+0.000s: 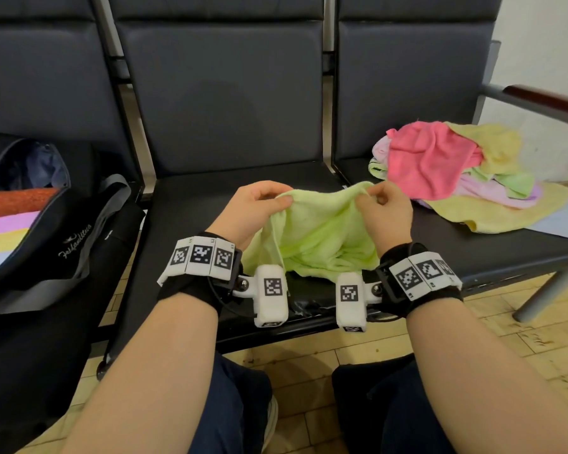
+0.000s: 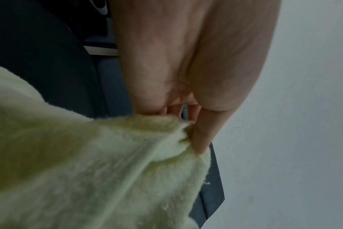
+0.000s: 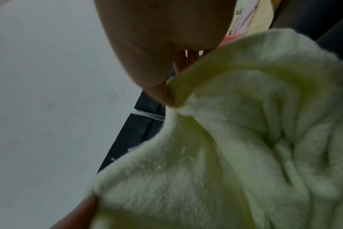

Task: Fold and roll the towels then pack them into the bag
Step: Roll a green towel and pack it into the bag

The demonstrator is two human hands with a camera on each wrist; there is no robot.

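Observation:
A light green towel [image 1: 315,237] hangs crumpled between my two hands above the middle black seat [image 1: 191,204]. My left hand [image 1: 259,204] pinches its upper left edge between thumb and fingers; the left wrist view shows the thumb pressed on the green towel [image 2: 108,162]. My right hand [image 1: 379,204] pinches the upper right edge, and the right wrist view shows the same green towel [image 3: 235,139] bunched under the thumb. An open black bag [image 1: 40,244] stands on the left seat with rolled towels [image 1: 10,221] in orange, pink, yellow and blue inside.
A loose pile of towels [image 1: 459,172], pink, yellow, green and lilac, lies on the right seat. A wooden armrest [image 1: 545,98] sticks out at the far right. My knees [image 1: 230,404] are below the seat's front edge, over a tiled floor [image 1: 522,339].

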